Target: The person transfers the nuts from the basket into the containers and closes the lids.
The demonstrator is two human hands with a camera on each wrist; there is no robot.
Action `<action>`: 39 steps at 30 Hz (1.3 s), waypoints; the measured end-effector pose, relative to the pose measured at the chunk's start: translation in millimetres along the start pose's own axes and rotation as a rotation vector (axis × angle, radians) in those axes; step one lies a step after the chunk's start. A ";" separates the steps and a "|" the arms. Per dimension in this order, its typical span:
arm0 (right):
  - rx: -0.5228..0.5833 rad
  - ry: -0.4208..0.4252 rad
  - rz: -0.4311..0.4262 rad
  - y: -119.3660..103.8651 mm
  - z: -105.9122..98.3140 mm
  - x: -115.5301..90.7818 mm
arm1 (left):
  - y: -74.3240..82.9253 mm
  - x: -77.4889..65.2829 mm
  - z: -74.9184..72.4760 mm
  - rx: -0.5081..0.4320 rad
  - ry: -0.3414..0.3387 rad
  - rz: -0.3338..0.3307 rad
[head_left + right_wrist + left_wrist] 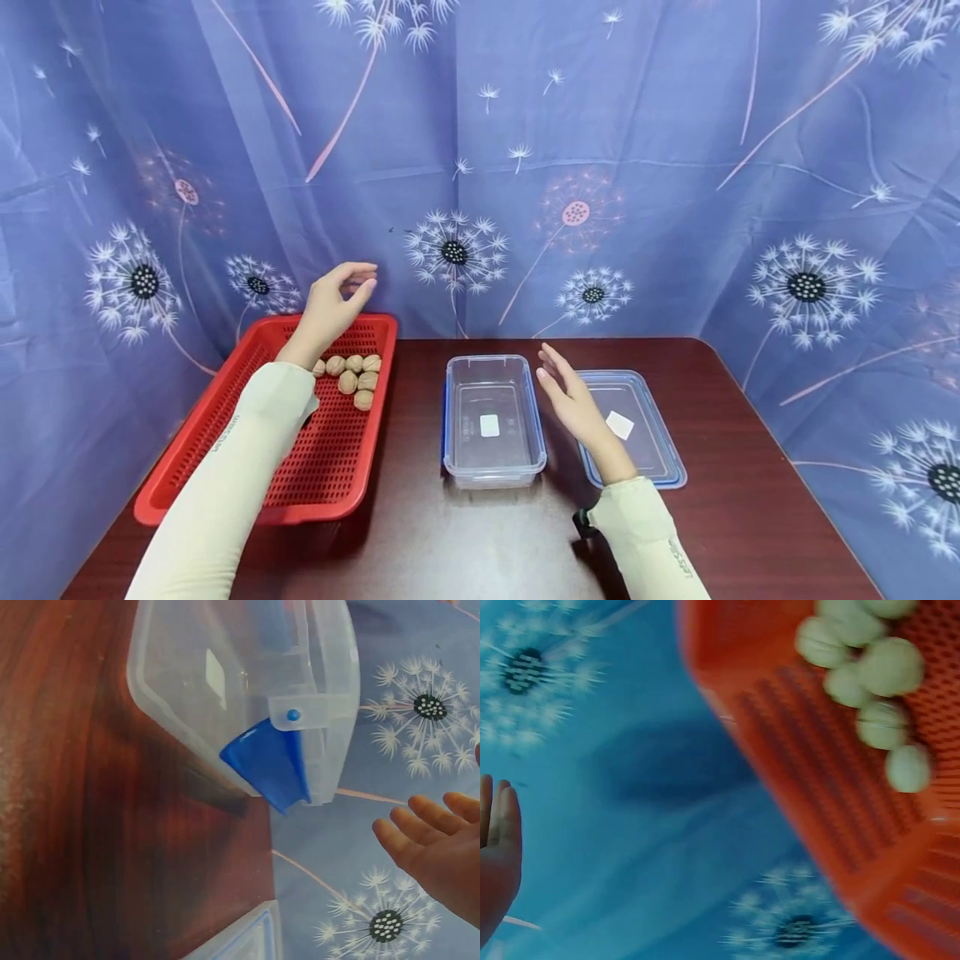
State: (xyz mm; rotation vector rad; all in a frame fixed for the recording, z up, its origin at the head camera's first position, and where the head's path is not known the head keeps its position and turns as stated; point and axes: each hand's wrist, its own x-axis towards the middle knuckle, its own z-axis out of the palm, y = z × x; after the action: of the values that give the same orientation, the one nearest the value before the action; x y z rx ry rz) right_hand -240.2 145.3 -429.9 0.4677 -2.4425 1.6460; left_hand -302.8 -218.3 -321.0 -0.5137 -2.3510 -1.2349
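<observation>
My left hand hovers over the far end of a red plastic basket, its fingers loosely bent with nothing between them. Several walnuts lie inside that basket, grouped at the far right corner; the left wrist view shows the walnuts against the slatted wall. A clear plastic container with blue side clips stands in the middle of the table, and no walnuts lie in it. Just right of it, my right hand is raised, fingers relaxed and holding nothing. In the right wrist view a blue clip hangs from the container's side.
A clear lid with a blue seal lies flat on the dark wooden table, right of the container and partly behind my right hand. A blue dandelion-print curtain hangs around the back and sides of the table.
</observation>
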 end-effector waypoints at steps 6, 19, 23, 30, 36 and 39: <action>0.050 0.010 0.036 8.6 1.3 -2.0 | -36.7 -11.0 -11.3 -0.044 0.061 -0.123; 0.099 -0.029 0.120 22.0 4.0 -8.4 | -90.0 -32.7 -23.5 -0.032 0.148 -0.268; 0.129 -0.041 0.167 24.5 3.9 -10.3 | -102.8 -39.0 -25.4 -0.020 0.130 -0.324; 0.122 -0.072 0.197 28.4 2.7 -13.5 | -124.6 -48.0 -25.8 0.040 0.104 -0.423; 0.109 -0.096 0.219 32.4 4.6 -16.8 | -142.3 -61.2 -25.7 0.072 0.040 -0.517; 0.113 -0.109 0.231 33.6 5.8 -18.0 | -150.0 -68.5 -25.7 0.073 0.003 -0.553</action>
State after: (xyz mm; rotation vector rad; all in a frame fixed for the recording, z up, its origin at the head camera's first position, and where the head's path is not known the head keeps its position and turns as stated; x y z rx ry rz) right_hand -234.7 154.5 -466.9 0.3056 -2.5746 1.9043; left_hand -316.4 -328.1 -445.9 0.1831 -2.6157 -1.3564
